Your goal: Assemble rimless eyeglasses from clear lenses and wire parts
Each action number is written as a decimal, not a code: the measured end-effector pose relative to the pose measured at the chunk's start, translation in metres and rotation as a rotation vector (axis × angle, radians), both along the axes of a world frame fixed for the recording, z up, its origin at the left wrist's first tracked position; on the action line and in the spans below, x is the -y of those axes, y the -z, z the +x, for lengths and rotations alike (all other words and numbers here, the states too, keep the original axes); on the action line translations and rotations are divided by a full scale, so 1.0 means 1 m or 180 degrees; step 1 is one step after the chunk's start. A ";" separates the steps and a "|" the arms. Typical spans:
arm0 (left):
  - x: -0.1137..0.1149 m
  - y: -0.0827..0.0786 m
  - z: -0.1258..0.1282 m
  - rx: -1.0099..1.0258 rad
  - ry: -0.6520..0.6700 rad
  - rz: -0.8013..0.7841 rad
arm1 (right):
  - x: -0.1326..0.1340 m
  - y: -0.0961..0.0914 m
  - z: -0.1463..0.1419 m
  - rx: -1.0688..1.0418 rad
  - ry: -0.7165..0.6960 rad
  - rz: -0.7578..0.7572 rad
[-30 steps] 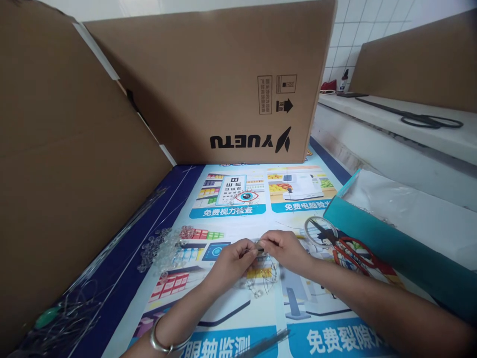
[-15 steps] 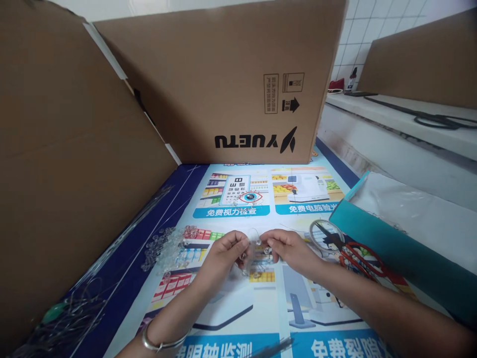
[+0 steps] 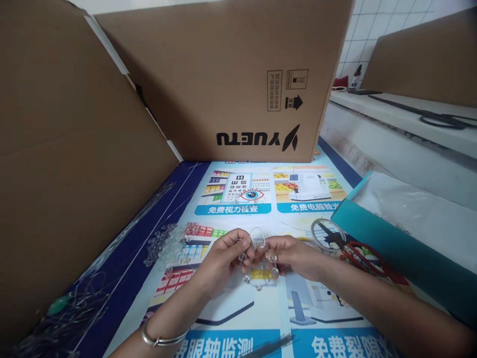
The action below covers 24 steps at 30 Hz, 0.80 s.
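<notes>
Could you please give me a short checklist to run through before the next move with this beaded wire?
1. Grip on both sides: the left hand and the right hand each pinch the beaded wire near the top of its loop. Ok.
2. Beads seated: several clear beads hang on the wire below the fingers, none seen falling. Ok.
3. Wire ends: hidden behind the fingertips. Cannot tell.
4. Spare beads at hand: the pile of beads lies on the mat, close to the left hand. Ok.
5. Scissors out of the way: the scissors lie flat beside the right hand, not touching it. Ok.
</notes>
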<state>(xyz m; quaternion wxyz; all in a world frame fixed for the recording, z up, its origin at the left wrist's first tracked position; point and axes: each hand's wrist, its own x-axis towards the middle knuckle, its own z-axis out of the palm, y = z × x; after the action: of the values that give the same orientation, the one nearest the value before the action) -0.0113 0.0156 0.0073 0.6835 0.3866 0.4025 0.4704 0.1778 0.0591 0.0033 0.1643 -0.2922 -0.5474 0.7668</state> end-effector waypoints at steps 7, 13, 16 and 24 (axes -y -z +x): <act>-0.010 0.008 -0.009 -0.0805 -0.0064 0.0018 | 0.001 -0.001 -0.002 0.0447 0.0173 0.0220; -0.015 0.016 -0.016 -0.2210 0.0066 0.0376 | 0.006 0.010 -0.004 0.1098 0.0299 0.1004; -0.016 0.016 -0.018 -0.2703 0.0071 0.0661 | 0.009 0.012 -0.001 0.1349 0.0264 0.1411; -0.015 0.022 -0.020 -0.3791 0.0072 0.1118 | 0.022 0.000 0.006 0.2343 0.0218 0.2417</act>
<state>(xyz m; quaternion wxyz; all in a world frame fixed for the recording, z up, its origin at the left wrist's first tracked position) -0.0314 0.0308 -0.0147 0.2727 0.6936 0.6273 0.2259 0.1841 0.0370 0.0038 0.0805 -0.4797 -0.7982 0.3554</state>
